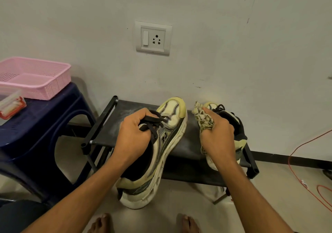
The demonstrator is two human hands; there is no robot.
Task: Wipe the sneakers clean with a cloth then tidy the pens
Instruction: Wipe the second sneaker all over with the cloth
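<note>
My left hand (pixel 133 135) grips a cream and yellow sneaker (pixel 167 148) by its black laces and tongue, holding it above the black shoe rack (pixel 111 126) with the toe pointing at the wall. My right hand (pixel 218 135) is closed around a crumpled patterned cloth (pixel 203 117). Under and behind that hand the second sneaker (pixel 233 123) rests on the rack's top shelf, mostly hidden. No pens are visible; a clear box with red clips (pixel 10 105) sits at the left edge, contents unclear.
A dark blue plastic stool (pixel 41 124) stands left of the rack, carrying a pink mesh basket (pixel 36 78). A wall socket (pixel 152 38) is above the rack. An orange cable (pixel 305 160) trails on the floor at right. My bare feet (pixel 143 223) are below.
</note>
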